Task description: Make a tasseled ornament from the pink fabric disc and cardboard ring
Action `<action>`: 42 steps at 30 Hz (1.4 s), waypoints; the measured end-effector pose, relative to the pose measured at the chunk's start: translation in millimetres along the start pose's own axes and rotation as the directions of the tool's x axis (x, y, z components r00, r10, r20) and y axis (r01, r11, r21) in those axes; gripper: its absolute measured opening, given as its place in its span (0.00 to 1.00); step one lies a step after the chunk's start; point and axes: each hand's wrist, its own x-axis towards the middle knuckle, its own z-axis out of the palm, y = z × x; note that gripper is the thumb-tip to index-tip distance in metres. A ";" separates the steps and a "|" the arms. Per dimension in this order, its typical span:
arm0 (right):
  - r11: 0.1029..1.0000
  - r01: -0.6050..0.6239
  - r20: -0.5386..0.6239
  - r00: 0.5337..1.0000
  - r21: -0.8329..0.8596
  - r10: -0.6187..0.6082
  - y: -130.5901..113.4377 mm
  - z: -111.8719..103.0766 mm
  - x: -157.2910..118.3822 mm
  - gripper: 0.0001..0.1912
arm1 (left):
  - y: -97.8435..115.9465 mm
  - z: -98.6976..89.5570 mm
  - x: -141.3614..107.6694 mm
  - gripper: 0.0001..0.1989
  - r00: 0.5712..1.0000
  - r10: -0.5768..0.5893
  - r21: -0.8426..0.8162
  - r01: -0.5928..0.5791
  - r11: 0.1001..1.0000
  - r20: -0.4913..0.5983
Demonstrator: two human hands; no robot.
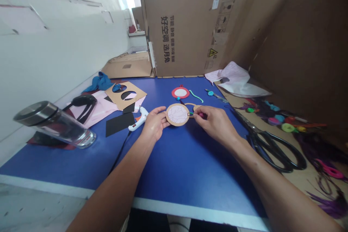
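The cardboard carton (187,21) bears black Chinese print, 好空调 选月兔, beside a yellow warning triangle (212,53).

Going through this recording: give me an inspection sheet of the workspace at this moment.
surface: blue table with a white edge.
job's things: cardboard ring backed with veined paper; small pink piece at its rim; red-and-white disc and green cord just beyond.
clutter: glue gun, cardboard stencil, black paper, glass flask, blue cloth, scissors.
grippers: nothing seen; left hand holds the ring, right hand pinches the pink piece.
cables: black glue-gun cable runs toward the near edge.
surroundings: white wall, cardboard carton, pompoms on cardboard to the right.
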 end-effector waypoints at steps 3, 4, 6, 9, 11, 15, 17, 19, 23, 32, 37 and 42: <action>1.000 0.012 0.009 1.000 -0.001 -0.012 -1.1 0.5 0.0 0.08 | 0.0 0.8 -0.7 0.15 1.000 -0.003 0.006 0.003 1.000 -0.004; 1.000 0.012 0.010 1.000 0.000 -0.012 -1.3 0.6 -0.1 0.08 | 0.1 1.0 -0.9 0.15 1.000 -0.004 0.008 0.004 1.000 -0.005; 1.000 0.008 0.012 1.000 0.004 -0.008 -1.2 0.8 -0.2 0.08 | 0.0 1.0 -1.0 0.15 1.000 -0.004 0.009 0.004 1.000 -0.004; 1.000 0.002 -0.002 1.000 0.012 -0.002 0.1 1.4 -0.3 0.08 | -0.3 0.5 -0.4 0.15 1.000 -0.003 0.008 0.003 1.000 0.001; 1.000 -0.004 -0.017 1.000 0.014 0.004 1.2 1.6 -0.3 0.09 | -0.6 0.0 0.1 0.16 1.000 -0.003 0.012 0.003 1.000 0.004; 1.000 -0.024 -0.038 0.999 0.003 0.024 2.1 1.1 0.0 0.10 | -0.9 -0.2 0.0 0.17 1.000 -0.006 0.020 0.006 1.000 0.008; 1.000 -0.030 -0.043 0.999 -0.006 0.029 1.7 0.6 0.0 0.10 | -0.8 0.0 -0.5 0.17 1.000 -0.008 0.024 0.007 1.000 0.008; 0.999 -0.031 -0.043 0.999 -0.007 0.031 1.2 0.3 -0.1 0.09 | -0.7 0.2 -0.8 0.17 1.000 -0.010 0.025 0.010 1.000 0.008; 1.000 -0.006 -0.035 0.999 0.015 0.007 -0.1 0.5 -0.2 0.09 | -0.9 -0.2 -0.2 0.16 1.000 -0.009 0.020 0.009 1.000 0.010; 1.000 0.021 -0.022 1.000 0.017 -0.021 -1.2 -0.3 0.0 0.10 | -1.1 -0.8 0.6 0.16 1.000 -0.005 0.020 0.005 1.000 0.005; 0.995 -0.029 -0.022 0.999 0.100 0.031 -2.9 -0.8 -0.2 0.09 | 0.0 -1.7 1.0 0.15 1.000 0.003 0.016 -0.003 1.000 -0.005; 0.708 -0.291 0.077 0.945 0.644 0.319 -1.0 -1.5 5.1 0.11 | 0.7 0.2 -1.4 0.16 1.000 0.018 0.027 -0.019 0.999 0.003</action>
